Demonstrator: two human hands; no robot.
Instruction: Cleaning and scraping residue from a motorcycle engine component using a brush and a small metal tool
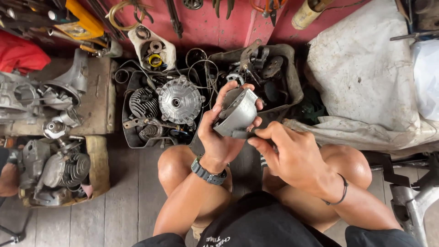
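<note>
Wooden floor [132, 183], parts tray [137, 142], hands gripping grey housing [238, 114]

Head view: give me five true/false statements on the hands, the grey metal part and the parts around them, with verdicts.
1. The left hand holds a grey curved metal part. True.
2. The right hand rests flat on the floor. False: its fingertips pinch at the lower edge of the metal part.
3. A round finned hub lies in the black tray left of the hands. True.
4. The left wrist is bare. False: it wears a dark wristwatch.
5. A white cloth lies to the right of the hands. True.
</note>
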